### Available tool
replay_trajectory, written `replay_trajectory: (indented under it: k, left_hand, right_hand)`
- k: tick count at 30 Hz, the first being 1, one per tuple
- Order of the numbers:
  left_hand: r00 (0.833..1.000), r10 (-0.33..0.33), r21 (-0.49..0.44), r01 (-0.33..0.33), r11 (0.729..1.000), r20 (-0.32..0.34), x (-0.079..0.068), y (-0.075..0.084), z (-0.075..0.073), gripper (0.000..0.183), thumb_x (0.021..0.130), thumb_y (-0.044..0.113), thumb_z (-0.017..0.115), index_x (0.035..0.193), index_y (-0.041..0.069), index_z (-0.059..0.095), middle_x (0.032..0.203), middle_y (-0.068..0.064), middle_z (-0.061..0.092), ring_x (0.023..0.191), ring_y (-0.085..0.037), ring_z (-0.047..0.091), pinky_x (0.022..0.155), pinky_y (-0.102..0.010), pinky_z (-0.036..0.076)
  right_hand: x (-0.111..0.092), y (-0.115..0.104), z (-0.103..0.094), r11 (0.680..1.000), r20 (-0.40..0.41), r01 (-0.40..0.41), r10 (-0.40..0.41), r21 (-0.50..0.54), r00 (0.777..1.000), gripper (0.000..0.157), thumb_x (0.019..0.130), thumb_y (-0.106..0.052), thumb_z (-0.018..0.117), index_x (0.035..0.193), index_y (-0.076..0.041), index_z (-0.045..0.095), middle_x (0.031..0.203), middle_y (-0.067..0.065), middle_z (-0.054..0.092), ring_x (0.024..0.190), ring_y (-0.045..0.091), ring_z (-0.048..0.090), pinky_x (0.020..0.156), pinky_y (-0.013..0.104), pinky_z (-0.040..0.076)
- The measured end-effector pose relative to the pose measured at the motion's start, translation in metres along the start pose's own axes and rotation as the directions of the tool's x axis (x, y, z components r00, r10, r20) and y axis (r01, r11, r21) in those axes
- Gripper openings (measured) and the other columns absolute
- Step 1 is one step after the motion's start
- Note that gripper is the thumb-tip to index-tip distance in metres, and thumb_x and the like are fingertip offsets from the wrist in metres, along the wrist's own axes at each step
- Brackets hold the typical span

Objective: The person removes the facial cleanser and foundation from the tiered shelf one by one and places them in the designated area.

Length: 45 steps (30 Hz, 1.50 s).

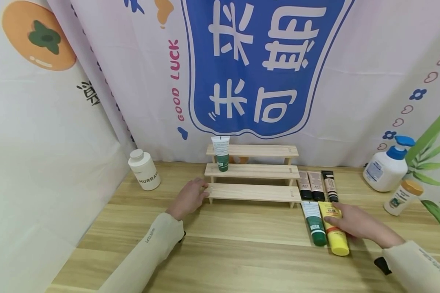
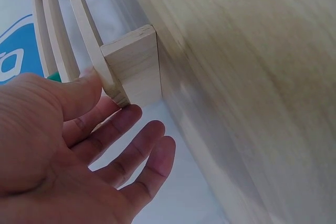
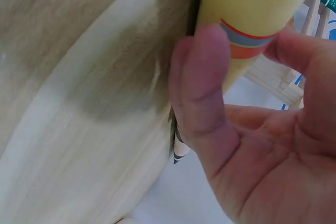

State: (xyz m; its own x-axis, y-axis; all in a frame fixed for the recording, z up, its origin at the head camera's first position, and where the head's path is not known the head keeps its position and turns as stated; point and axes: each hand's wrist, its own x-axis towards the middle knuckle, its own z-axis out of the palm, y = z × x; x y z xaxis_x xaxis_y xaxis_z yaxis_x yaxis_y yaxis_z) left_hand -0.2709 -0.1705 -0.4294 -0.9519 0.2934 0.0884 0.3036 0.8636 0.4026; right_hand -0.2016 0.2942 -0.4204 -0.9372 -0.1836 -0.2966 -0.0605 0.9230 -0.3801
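A three-step wooden display rack (image 1: 253, 192) stands by the curtain. My left hand (image 1: 191, 197) pinches the left end of its lowest step; in the left wrist view the thumb lies on the board (image 2: 118, 90), the other fingers spread beneath. On the middle step a green-and-white tube (image 1: 221, 156) stands upright on its cap. My right hand (image 1: 355, 221) grips a yellow tube (image 1: 338, 241) lying on the table, thumb and fingers on opposite sides in the right wrist view. Beside it lies a second green-and-white tube (image 1: 314, 224).
Behind the yellow tube lie two pinkish tubes with black caps (image 1: 316, 185) and a black-and-beige tube (image 1: 330, 185). A white pump bottle (image 1: 385, 169) and an orange-capped bottle (image 1: 402, 198) stand at right. A white jar (image 1: 144, 169) stands at left. A printed curtain (image 1: 143, 81) hangs behind.
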Motion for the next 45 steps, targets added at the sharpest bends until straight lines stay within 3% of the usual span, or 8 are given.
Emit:
replay_trajectory:
  k: [7, 11, 19, 23, 32, 35, 39, 45]
  left_hand:
    - [1.0, -0.008, -0.013, 0.008, 1.0, 0.005, 0.0, 0.001, 0.0, 0.028, 0.093, 0.016, 0.063, 0.117, 0.003, 0.061, 0.116, -0.008, 0.058, 0.111, -0.028, 0.051, 0.096, -0.04, 0.042]
    - [1.0, -0.009, -0.019, 0.009, 1.0, 0.005, 0.0, 0.001, 0.0, 0.028, 0.093, 0.016, 0.063, 0.117, 0.003, 0.06, 0.116, -0.009, 0.058, 0.111, -0.028, 0.051, 0.095, -0.04, 0.042]
    - [1.0, -0.009, -0.017, 0.009, 1.0, 0.004, 0.0, -0.001, 0.001, 0.027, 0.093, 0.016, 0.063, 0.116, 0.004, 0.061, 0.114, -0.008, 0.058, 0.11, -0.027, 0.052, 0.094, -0.039, 0.043]
    - [1.0, -0.01, -0.025, 0.01, 1.0, 0.008, 0.0, -0.001, 0.002, 0.027, 0.093, 0.017, 0.063, 0.117, 0.004, 0.061, 0.114, -0.007, 0.058, 0.11, -0.027, 0.052, 0.093, -0.039, 0.044]
    - [1.0, -0.029, -0.027, 0.029, 0.999, 0.002, 0.0, 0.0, 0.0, 0.028, 0.093, 0.017, 0.063, 0.118, 0.004, 0.061, 0.116, -0.008, 0.057, 0.112, -0.028, 0.051, 0.094, -0.04, 0.043]
    - [1.0, -0.029, -0.036, 0.029, 0.999, 0.003, 0.0, 0.0, 0.0, 0.028, 0.092, 0.017, 0.064, 0.117, 0.004, 0.061, 0.117, -0.008, 0.057, 0.113, -0.028, 0.05, 0.096, -0.039, 0.042]
    - [1.0, -0.025, -0.051, 0.026, 0.998, 0.004, -0.001, 0.001, 0.0, 0.028, 0.092, 0.016, 0.064, 0.117, 0.004, 0.062, 0.118, -0.009, 0.057, 0.114, -0.029, 0.05, 0.097, -0.04, 0.041]
    - [1.0, -0.031, -0.046, 0.031, 0.998, 0.002, -0.003, 0.002, -0.003, 0.028, 0.092, 0.016, 0.063, 0.117, 0.003, 0.061, 0.118, -0.01, 0.057, 0.115, -0.029, 0.05, 0.097, -0.041, 0.042]
  right_hand:
    - [-0.004, -0.004, -0.009, 1.0, -0.026, 0.006, -0.005, 0.019, 1.0, 0.085, 0.091, -0.054, 0.053, 0.135, 0.017, 0.032, 0.09, 0.018, 0.062, 0.056, 0.018, 0.055, 0.062, 0.044, 0.05]
    - [-0.006, -0.019, -0.021, 0.997, -0.137, 0.082, -0.082, -0.002, 0.987, 0.072, 0.094, -0.047, 0.053, 0.13, 0.014, 0.042, 0.078, 0.01, 0.059, 0.06, 0.016, 0.052, 0.054, 0.038, 0.048]
    - [0.007, -0.07, -0.049, 0.94, -0.307, 0.339, -0.336, -0.046, 0.89, 0.035, 0.094, -0.03, 0.059, 0.115, -0.001, 0.062, 0.08, -0.003, 0.058, 0.07, 0.013, 0.053, 0.059, 0.029, 0.046]
    - [0.024, -0.099, -0.055, 0.884, -0.377, 0.463, -0.448, -0.055, 0.811, 0.025, 0.094, -0.02, 0.06, 0.112, -0.003, 0.063, 0.091, 0.002, 0.064, 0.081, 0.015, 0.059, 0.069, 0.033, 0.052]
    - [0.064, -0.186, -0.065, 0.802, -0.477, 0.595, -0.506, 0.046, 0.718, 0.042, 0.093, -0.019, 0.061, 0.133, -0.01, 0.051, 0.123, 0.008, 0.055, 0.104, 0.022, 0.056, 0.082, 0.037, 0.051]
    - [0.08, -0.211, -0.062, 0.78, -0.477, 0.621, -0.52, 0.072, 0.709, 0.05, 0.093, -0.021, 0.061, 0.14, -0.016, 0.045, 0.13, 0.006, 0.049, 0.108, 0.024, 0.053, 0.082, 0.037, 0.05]
    - [0.101, -0.232, -0.053, 0.785, -0.461, 0.61, -0.505, 0.105, 0.73, 0.059, 0.092, -0.023, 0.062, 0.146, -0.026, 0.037, 0.136, 0.003, 0.044, 0.11, 0.023, 0.051, 0.08, 0.035, 0.05]
    - [0.119, -0.247, -0.041, 0.78, -0.465, 0.61, -0.493, 0.138, 0.736, 0.057, 0.092, -0.02, 0.063, 0.144, -0.022, 0.041, 0.135, 0.005, 0.045, 0.11, 0.026, 0.052, 0.079, 0.034, 0.051]
